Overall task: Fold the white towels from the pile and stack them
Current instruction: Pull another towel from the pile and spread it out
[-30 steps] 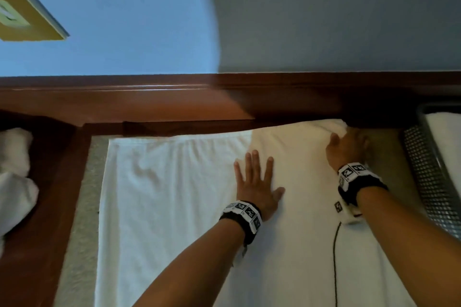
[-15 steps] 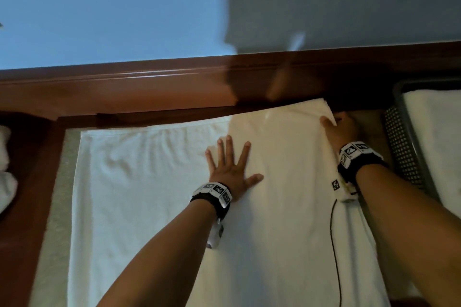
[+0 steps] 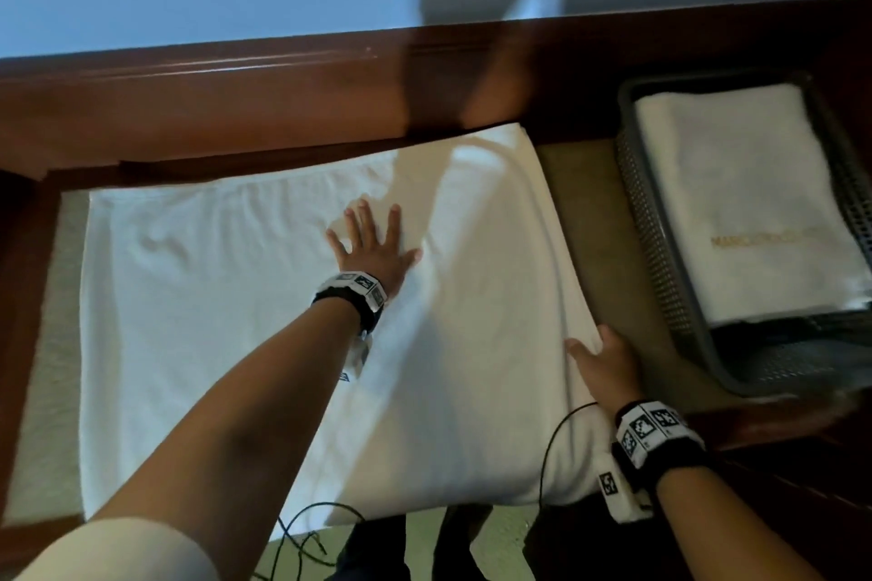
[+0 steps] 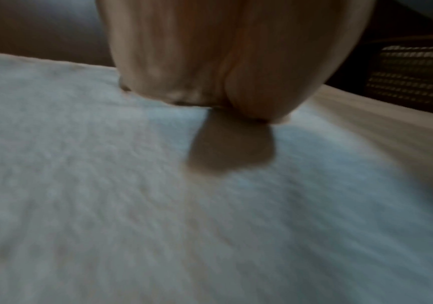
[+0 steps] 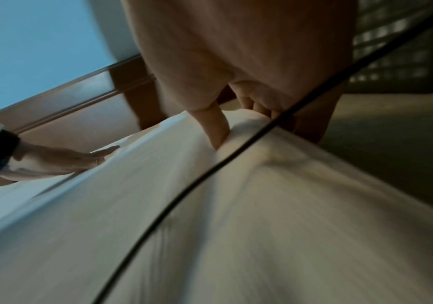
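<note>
Basket (image 3: 660, 250) towel's gold lettering (image 3: 764, 240) too blurry to read.

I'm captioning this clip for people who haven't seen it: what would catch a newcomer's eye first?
First, the big white terry towel spread across the wooden-edged table, its right part doubled over. The left hand presses flat with spread fingers near its middle, while the right hand grips the folded right edge. To the right, a grey perforated plastic basket holds a folded white towel with gold lettering.
</note>
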### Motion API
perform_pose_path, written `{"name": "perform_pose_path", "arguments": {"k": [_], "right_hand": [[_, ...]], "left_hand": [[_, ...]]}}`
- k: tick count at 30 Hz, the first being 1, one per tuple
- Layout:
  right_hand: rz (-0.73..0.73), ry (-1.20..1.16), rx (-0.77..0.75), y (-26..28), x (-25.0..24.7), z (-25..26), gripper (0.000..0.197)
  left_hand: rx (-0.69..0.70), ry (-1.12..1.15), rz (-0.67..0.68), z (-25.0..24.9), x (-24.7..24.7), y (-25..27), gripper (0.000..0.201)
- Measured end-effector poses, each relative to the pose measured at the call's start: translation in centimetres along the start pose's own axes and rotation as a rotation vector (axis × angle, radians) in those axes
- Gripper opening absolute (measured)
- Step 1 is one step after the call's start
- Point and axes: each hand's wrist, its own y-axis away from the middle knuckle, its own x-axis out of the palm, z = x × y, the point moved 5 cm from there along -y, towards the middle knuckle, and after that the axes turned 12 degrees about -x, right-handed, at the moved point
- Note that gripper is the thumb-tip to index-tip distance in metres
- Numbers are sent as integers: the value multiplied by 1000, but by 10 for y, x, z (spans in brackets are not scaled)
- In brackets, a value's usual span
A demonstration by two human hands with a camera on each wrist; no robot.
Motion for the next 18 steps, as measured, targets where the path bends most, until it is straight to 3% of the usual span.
{"name": "perform_pose_path", "arguments": {"k": [4,8,10,14,18], "right_hand": [[80,-123,16,28,-10,-34,24],[135,-300,-57,51,-29,-46,25],[155,-333,-103,59,-35,-51,25],[271,-408,-170,75,-36,-57,29],[319,-455,-204,97,-33,-66,43]], "left_hand": [[23,38,-39,-44,25,68,64],[203,200,-66,-98,55,161,35],[295,257,3,-123,70,201,27],[219,476,202,-156,87,234,48],[108,457,310,-180,94,239,71]]}}
